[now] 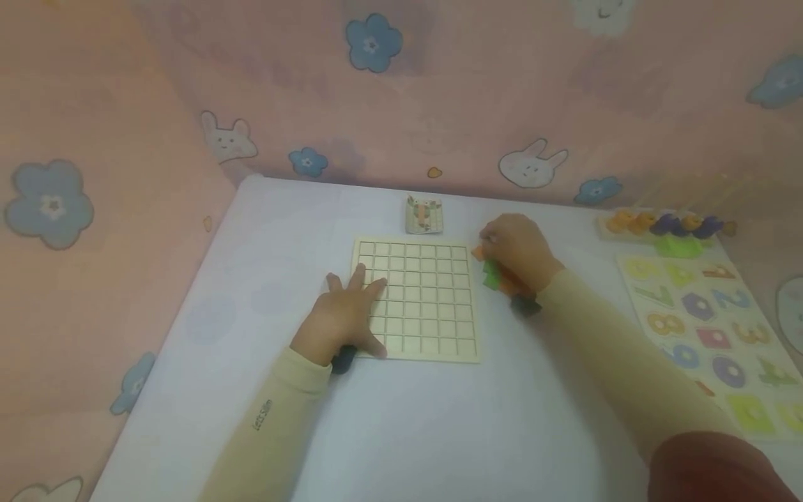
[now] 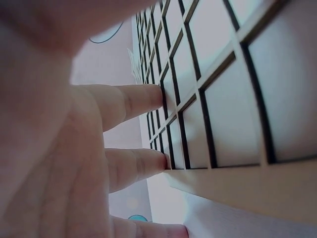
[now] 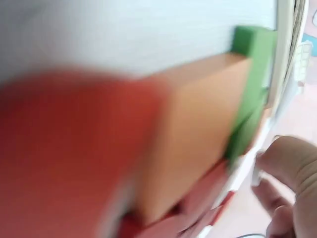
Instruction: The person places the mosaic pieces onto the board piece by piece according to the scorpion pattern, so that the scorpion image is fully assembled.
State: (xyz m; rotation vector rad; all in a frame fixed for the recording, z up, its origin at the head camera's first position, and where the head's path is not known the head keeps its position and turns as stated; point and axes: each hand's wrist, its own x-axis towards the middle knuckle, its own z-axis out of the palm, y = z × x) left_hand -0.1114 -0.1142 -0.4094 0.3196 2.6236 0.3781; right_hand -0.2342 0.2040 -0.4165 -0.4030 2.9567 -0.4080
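My left hand [image 1: 341, 317] lies with spread fingers on the left side of a pale wooden grid board [image 1: 429, 300]. In the left wrist view, the fingertips [image 2: 157, 96] touch the board's grid and edge. To the right of the board, my right hand [image 1: 517, 247] is above a group of coloured blocks. An orange block [image 3: 203, 114], a green block [image 3: 255, 74] and a blurred red block [image 3: 74, 158] show in the right wrist view. Between thumb and finger, the right hand pinches a small whitish piece [image 3: 256, 174], mostly hidden.
A small printed card [image 1: 424, 215] lies behind the board. At the right are a number puzzle board [image 1: 690, 279] and a stand of orange and purple pieces [image 1: 665, 224]. A patterned pink cloth [image 1: 433, 104] backs the white table [image 1: 251, 307].
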